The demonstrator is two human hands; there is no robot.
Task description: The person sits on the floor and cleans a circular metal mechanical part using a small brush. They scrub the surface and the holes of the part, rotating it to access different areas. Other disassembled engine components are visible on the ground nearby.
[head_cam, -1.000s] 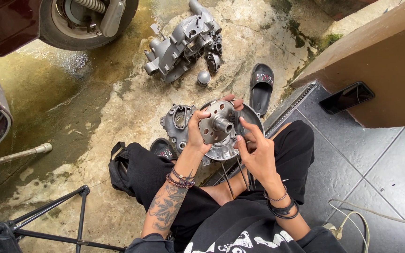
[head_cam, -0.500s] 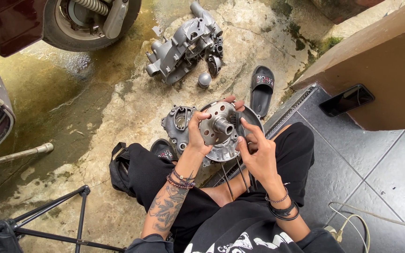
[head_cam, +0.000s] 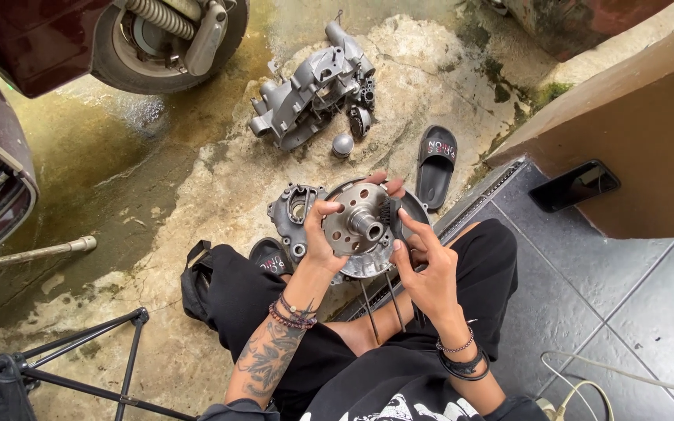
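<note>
I sit on the ground with a round metal engine part held upright between my knees; it has a centre hub and several holes. My left hand grips its left rim, the fingers curled over the edge. On its right side is my right hand, thumb and fingers on the rim, fingertips reaching over the top. Thin dark wires hang from the part toward my lap. Behind the part lies a grey engine cover.
A grey crankcase half and a small round metal cap lie on the wet concrete ahead. A black slipper is to the right, a phone on the tiles. Scooter wheel far left, tripod legs near left.
My right fingers have shifted slightly along the part's rim; the part stays in both hands in the same place.
</note>
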